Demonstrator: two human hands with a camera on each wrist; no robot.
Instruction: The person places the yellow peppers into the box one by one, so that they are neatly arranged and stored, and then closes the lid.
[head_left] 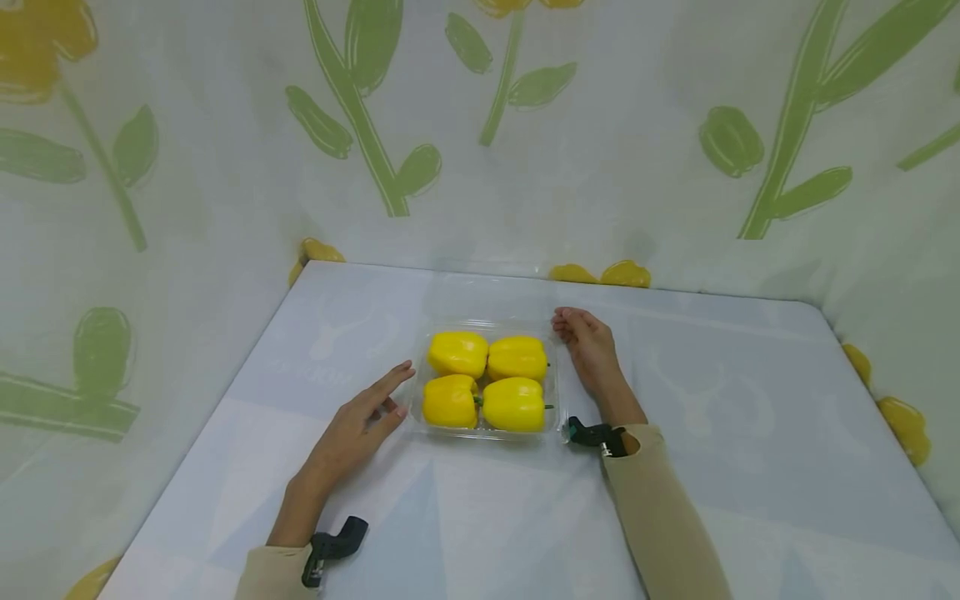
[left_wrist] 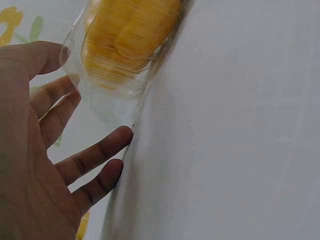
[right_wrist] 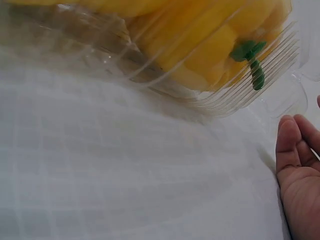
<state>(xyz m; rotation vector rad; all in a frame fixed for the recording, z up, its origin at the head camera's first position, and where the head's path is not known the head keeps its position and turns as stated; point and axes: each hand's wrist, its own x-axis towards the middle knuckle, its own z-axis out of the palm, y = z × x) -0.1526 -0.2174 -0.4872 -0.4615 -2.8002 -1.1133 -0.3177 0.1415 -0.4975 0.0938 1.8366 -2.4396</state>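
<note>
A clear plastic clamshell box (head_left: 480,434) sits on the table with several yellow bell peppers (head_left: 516,405) inside, in two rows. Its transparent lid (head_left: 491,297) lies folded back toward the wall. My left hand (head_left: 360,423) is at the box's left side, fingers spread. In the left wrist view, its thumb and two fingertips (left_wrist: 65,52) overlap the clear rim. Beside the back right corner is my right hand (head_left: 588,346), its fingers loosely bent with nothing in them. A pepper's green stem (right_wrist: 254,65) shows through the ribbed wall in the right wrist view.
The table (head_left: 720,467) has a pale patterned cover. Behind it and at both sides hangs a white curtain (head_left: 600,192) with green leaves and yellow flowers. Each wrist wears a black camera mount (head_left: 341,540) near its beige sleeve (head_left: 663,508).
</note>
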